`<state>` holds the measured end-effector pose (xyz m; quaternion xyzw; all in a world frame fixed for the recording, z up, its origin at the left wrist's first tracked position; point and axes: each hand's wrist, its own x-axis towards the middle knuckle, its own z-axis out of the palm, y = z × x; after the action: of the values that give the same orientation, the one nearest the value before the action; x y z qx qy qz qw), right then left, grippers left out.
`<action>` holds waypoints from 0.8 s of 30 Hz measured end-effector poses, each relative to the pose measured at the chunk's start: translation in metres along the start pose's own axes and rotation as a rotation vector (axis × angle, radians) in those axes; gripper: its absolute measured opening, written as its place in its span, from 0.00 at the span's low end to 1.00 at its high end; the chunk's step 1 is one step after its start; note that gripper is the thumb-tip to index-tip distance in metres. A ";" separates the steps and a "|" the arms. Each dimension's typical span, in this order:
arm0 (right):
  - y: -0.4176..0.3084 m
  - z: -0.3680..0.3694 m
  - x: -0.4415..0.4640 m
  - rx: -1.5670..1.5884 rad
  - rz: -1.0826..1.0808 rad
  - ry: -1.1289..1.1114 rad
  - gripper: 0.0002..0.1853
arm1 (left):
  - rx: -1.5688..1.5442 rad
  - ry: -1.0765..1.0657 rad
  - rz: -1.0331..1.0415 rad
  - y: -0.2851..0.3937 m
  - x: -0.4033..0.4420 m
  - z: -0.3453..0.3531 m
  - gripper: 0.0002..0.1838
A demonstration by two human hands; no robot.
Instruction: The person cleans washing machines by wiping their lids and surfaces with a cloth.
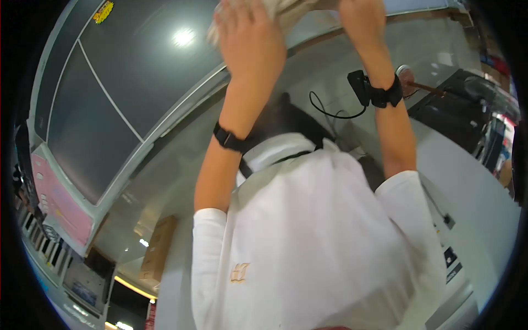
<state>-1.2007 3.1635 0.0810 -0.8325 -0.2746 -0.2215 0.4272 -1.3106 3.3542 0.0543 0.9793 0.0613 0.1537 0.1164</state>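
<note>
A beige, crumpled cloth (291, 12) shows at the top edge, partly cut off by the frame. My left hand (250, 38) is closed on its left part, fingers bent over the fabric. To the right, my right hand (364, 19) is at the cloth's other end, its fingers mostly beyond the top edge, so its grip is hidden. Black bands circle both wrists, and a small black device with a cable (358, 88) is strapped at the right one.
A dark glossy panel with a pale frame (115, 88) fills the upper left, a pink panel (60, 198) below it. A cardboard box (158, 250) stands lower left. Black equipment (451, 104) lies at the right, near a grey-white surface (467, 181).
</note>
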 end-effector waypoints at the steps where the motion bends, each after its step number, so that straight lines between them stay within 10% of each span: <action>1: 0.019 -0.014 0.002 0.031 0.030 0.007 0.22 | 0.070 -0.048 0.019 0.019 0.013 0.002 0.36; 4: 0.085 -0.037 -0.003 -0.580 -0.127 0.026 0.24 | -0.325 0.224 0.087 0.063 0.051 0.036 0.35; 17: 0.156 -0.049 -0.004 -0.475 0.119 -0.218 0.23 | -0.026 0.175 0.275 0.074 0.088 0.130 0.31; 24: 0.148 -0.076 -0.044 -0.405 -0.124 -0.316 0.17 | -0.048 0.109 0.237 0.113 0.042 0.098 0.31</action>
<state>-1.1481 3.0167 0.0078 -0.9069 -0.3384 -0.1649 0.1895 -1.2300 3.2314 0.0033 0.9668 -0.0523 0.2210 0.1175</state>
